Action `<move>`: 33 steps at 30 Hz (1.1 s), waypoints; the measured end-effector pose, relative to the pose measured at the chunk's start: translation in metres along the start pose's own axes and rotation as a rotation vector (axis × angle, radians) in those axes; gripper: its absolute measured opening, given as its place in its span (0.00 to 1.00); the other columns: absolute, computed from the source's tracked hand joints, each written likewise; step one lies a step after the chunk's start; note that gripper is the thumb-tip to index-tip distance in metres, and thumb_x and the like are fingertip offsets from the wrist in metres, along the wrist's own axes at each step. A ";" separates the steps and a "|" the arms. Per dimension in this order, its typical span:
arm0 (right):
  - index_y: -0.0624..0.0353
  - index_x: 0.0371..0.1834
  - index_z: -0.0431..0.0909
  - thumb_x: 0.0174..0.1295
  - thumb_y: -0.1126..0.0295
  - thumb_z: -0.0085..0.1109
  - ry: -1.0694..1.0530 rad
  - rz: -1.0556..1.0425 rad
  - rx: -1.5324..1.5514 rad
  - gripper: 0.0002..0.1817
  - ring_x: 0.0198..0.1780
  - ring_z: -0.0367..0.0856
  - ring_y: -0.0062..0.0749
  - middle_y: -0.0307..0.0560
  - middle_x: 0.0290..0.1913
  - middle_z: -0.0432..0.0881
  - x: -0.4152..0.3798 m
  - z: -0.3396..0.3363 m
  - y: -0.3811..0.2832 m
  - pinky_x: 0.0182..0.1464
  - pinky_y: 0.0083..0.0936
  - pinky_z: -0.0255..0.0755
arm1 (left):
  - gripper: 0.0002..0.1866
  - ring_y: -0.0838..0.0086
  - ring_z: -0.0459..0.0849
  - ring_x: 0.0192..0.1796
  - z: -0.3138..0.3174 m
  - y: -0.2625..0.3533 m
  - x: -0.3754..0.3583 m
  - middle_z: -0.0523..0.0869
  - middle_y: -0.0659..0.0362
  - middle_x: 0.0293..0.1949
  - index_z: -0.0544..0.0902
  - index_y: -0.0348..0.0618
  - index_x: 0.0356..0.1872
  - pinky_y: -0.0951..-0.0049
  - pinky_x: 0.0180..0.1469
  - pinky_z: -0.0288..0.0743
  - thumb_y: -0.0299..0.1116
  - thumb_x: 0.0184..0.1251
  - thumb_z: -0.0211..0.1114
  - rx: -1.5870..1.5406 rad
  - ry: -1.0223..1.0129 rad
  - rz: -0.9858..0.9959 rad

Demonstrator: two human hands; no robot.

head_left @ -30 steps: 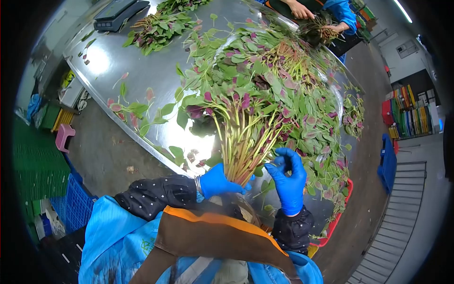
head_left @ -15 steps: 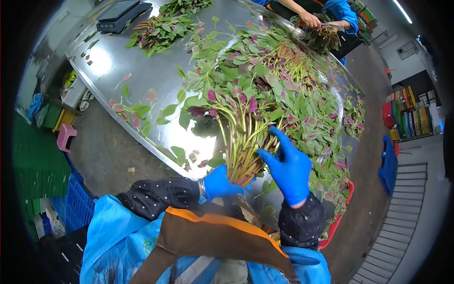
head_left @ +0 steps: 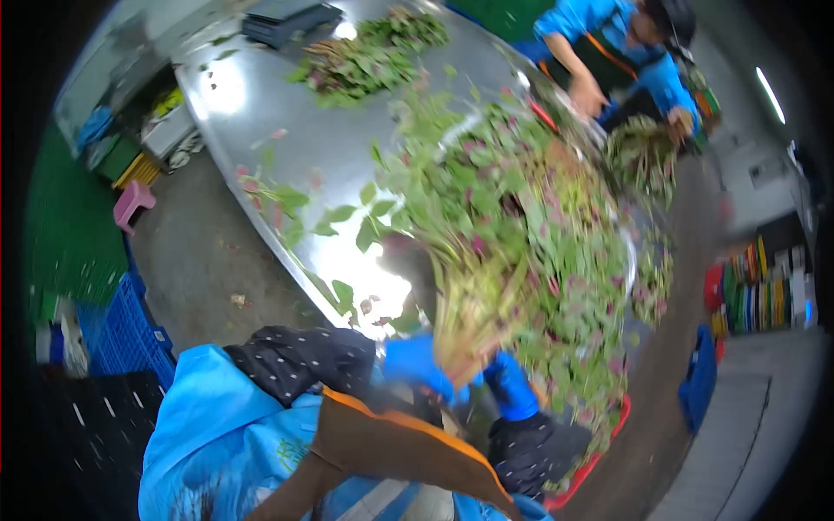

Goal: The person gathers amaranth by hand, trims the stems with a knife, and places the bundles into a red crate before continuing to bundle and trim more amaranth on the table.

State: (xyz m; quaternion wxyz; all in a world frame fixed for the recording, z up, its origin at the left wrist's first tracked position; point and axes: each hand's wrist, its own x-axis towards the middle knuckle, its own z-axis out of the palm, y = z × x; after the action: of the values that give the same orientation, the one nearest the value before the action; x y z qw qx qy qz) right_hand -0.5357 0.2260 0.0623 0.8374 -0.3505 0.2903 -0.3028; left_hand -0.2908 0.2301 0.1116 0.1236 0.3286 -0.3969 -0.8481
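A bunch of amaranth greens, green leaves with purple patches and pale stems, stands tilted over the near edge of the table with its leaves away from me. My left hand, in a blue glove, is closed around the lower stems from the left. Beside the stem ends on the right is my right hand, also gloved in blue; motion blur and the stems hide its fingers. Right behind the bunch spreads a large heap of loose amaranth.
Stray sprigs lie on the steel table. Bundled greens and a dark scale are at the far end. Across the table a co-worker handles greens. A red crate rim shows at near right, a blue crate at left.
My right hand has moved down from beside the stems to their lower ends. My left hand still grips the bunch. The camera view has shifted, and more of the co-worker shows.
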 end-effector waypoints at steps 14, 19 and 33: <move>0.65 0.57 0.66 0.57 0.72 0.58 0.058 -0.119 -0.032 0.24 0.55 0.68 0.29 0.47 0.55 0.70 0.134 0.119 -0.022 0.61 0.29 0.59 | 0.31 0.52 0.80 0.41 -0.015 0.039 -0.041 0.80 0.46 0.40 0.72 0.46 0.52 0.61 0.41 0.74 0.41 0.41 0.67 0.665 1.068 0.452; 0.67 0.62 0.60 0.57 0.67 0.58 0.054 -0.196 -0.212 0.30 0.59 0.65 0.32 0.47 0.59 0.66 0.178 0.177 -0.033 0.63 0.29 0.56 | 0.28 0.53 0.82 0.39 -0.096 0.043 -0.056 0.82 0.47 0.39 0.74 0.47 0.52 0.62 0.43 0.75 0.39 0.44 0.65 0.630 1.054 0.607; 0.64 0.48 0.76 0.62 0.67 0.51 0.717 0.267 -0.244 0.15 0.38 0.73 0.20 0.38 0.40 0.78 0.222 0.171 0.023 0.43 0.18 0.67 | 0.19 0.55 0.80 0.41 -0.524 0.254 -0.299 0.83 0.55 0.33 0.82 0.51 0.37 0.59 0.43 0.73 0.33 0.37 0.68 1.502 0.913 0.433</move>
State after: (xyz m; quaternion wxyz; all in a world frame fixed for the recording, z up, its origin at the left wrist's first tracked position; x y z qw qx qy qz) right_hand -0.2655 0.1515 0.0842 0.6672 -0.2789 0.6408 -0.2578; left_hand 0.2648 -0.1056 0.1942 0.1787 0.5454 -0.8114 -0.1109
